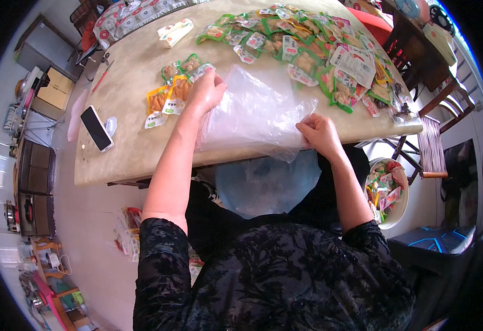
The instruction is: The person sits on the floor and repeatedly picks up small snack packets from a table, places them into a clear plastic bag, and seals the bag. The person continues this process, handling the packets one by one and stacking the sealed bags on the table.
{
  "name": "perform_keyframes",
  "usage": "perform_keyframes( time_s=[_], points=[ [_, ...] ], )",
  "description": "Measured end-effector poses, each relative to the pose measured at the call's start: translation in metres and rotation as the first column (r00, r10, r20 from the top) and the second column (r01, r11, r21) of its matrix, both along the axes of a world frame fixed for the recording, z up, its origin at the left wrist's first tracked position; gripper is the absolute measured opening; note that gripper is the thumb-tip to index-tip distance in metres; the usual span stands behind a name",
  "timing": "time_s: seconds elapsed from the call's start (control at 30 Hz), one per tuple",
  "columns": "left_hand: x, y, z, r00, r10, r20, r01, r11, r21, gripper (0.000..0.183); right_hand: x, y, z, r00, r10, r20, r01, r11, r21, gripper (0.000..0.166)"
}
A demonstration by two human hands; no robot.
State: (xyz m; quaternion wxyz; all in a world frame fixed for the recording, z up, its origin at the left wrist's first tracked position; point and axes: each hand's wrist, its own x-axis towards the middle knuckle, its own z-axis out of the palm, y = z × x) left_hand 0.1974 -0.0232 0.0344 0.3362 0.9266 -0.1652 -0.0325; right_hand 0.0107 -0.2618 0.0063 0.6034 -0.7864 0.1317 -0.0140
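Note:
Clear plastic bags (258, 111) lie in a loose stack at the table's near edge. My right hand (318, 130) pinches the right edge of the top bag between thumb and fingers. Over the stack's upper left side is my left hand (208, 93), its fingers bent close to the plastic; whether it grips a bag is unclear. Just left of it lie yellow-edged sealed food packets (178, 94) and green-edged packets (191, 65). A large heap of sealed food packets (305, 62) covers the far right of the table.
A smartphone (96, 128) lies at the table's left, with a red pen-like object (102, 76) and scissors (105, 58) beyond it. Near the far edge sits a folded paper packet (175, 33). A bucket of packets (402, 207) stands at lower right, beside a wooden chair (433, 145).

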Motion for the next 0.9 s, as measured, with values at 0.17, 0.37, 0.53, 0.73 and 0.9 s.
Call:
perform_keyframes(
  time_s=[0.17, 0.37, 0.53, 0.73, 0.9],
  points=[
    [0.005, 0.001, 0.006, 0.997, 0.041, 0.070, -0.007, 0.904, -0.427, 0.020, 0.002, -0.006, 0.005, 0.993, -0.037, 0.110, 0.033, 0.999, 0.040, 0.014],
    [-0.002, 0.020, 0.037, 0.995, 0.083, -0.057, -0.095, 0.604, -0.791, 0.021, 0.009, 0.006, 0.051, 0.936, -0.128, 0.327, 0.079, 0.984, 0.161, 0.018],
    [0.000, 0.027, 0.002, 0.954, 0.294, -0.051, -0.267, 0.765, -0.586, 0.020, 0.030, 0.008, 0.026, 0.966, -0.106, 0.237, 0.095, 0.994, 0.055, 0.030],
    [0.011, 0.047, -0.050, 0.912, 0.389, 0.133, -0.348, 0.903, -0.253, 0.022, 0.033, 0.011, 0.013, 0.996, -0.074, 0.053, 0.086, 0.953, -0.291, 0.042],
    [-0.029, 0.034, -0.007, 0.734, 0.077, 0.675, -0.172, 0.982, 0.074, 0.034, 0.034, 0.029, 0.033, 0.806, 0.062, 0.589, 0.423, 0.635, -0.646, 0.041]
  ],
)
